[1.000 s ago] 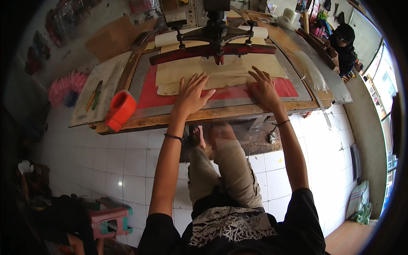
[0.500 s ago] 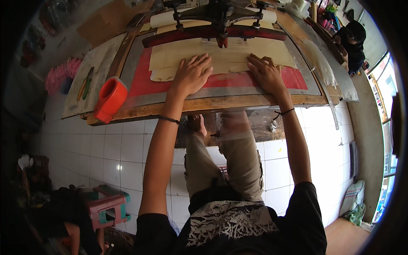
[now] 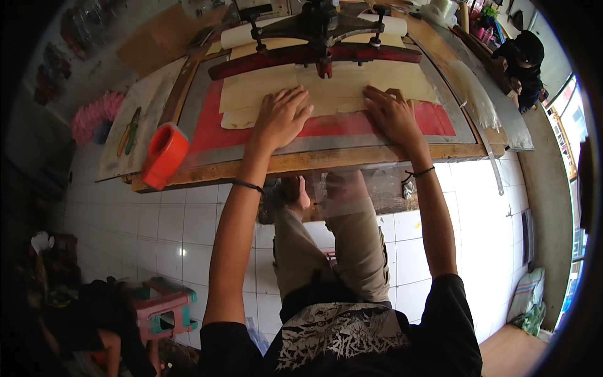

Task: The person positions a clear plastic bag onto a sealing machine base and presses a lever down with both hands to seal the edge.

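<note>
My left hand [image 3: 281,118] lies flat on a tan, papery sheet [image 3: 251,81], fingers stretched forward. On the sheet's right part, near its front edge, rests my right hand [image 3: 393,115], fingers extended and nothing gripped. Beneath the tan sheet a red sheet [image 3: 333,124] shows along the front and sides. Clear plastic film [image 3: 352,188] seems to hang over the table's front edge between my arms; its outline is faint. Just beyond my fingertips a dark red bar [image 3: 276,61] spans the sheet, carried by a black metal frame [image 3: 326,31] with screw posts.
On the wooden table [image 3: 289,164] a red tape dispenser [image 3: 166,154] stands front left, beside green-handled pliers [image 3: 130,135]. A metal ruler [image 3: 493,163] overhangs the right edge, near clear plastic strips [image 3: 477,94]. Another person [image 3: 521,63] is far right; someone else [image 3: 100,327] is lower left, by stools [image 3: 164,311].
Both hands stay on the sheet, nearly in place, and my right fingers shift slightly. The view tilts a little. The person at far right has moved their hands.
</note>
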A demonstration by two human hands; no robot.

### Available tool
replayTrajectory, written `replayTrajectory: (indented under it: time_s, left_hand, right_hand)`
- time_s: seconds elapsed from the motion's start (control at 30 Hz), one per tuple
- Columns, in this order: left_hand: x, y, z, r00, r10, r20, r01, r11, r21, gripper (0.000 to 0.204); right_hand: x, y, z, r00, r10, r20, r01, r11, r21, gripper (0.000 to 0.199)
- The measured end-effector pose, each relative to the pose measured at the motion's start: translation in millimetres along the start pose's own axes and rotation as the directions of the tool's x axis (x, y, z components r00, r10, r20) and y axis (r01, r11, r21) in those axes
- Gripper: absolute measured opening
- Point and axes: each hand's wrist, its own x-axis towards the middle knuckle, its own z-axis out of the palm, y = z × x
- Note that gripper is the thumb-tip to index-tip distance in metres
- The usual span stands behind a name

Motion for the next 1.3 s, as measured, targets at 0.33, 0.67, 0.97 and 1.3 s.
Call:
replayTrajectory:
  time_s: [0.33,0.67,0.97,1.3]
  left_hand:
    - [-2.0,1.5,-0.9,1.0,-0.001,-0.006,0.001,0.999,0.044,0.054]
    - [19.4,-13.7,8.5,1.0,0.01,0.026,-0.011,0.999,0.03,0.057]
    - [30.3,-37.9,24.6,0.998,0.04,0.045,-0.042,0.998,0.044,0.057]
    - [34.5,-25.5,13.6,0.999,0.015,-0.037,-0.018,0.998,-0.056,0.048]
  right_hand:
    - [0.0,-1.2,-5.9,0.975,0.165,0.147,-0.179,0.98,0.083,0.039]
    - [4.3,8.7,-1.7,0.99,0.063,0.125,-0.08,0.987,0.138,0.041]
    - [14.5,27.0,12.2,0.996,-0.088,-0.004,0.088,0.99,0.113,0.031]
    - [15.5,21.8,4.5,0.998,-0.054,0.014,0.051,0.988,0.148,0.028]
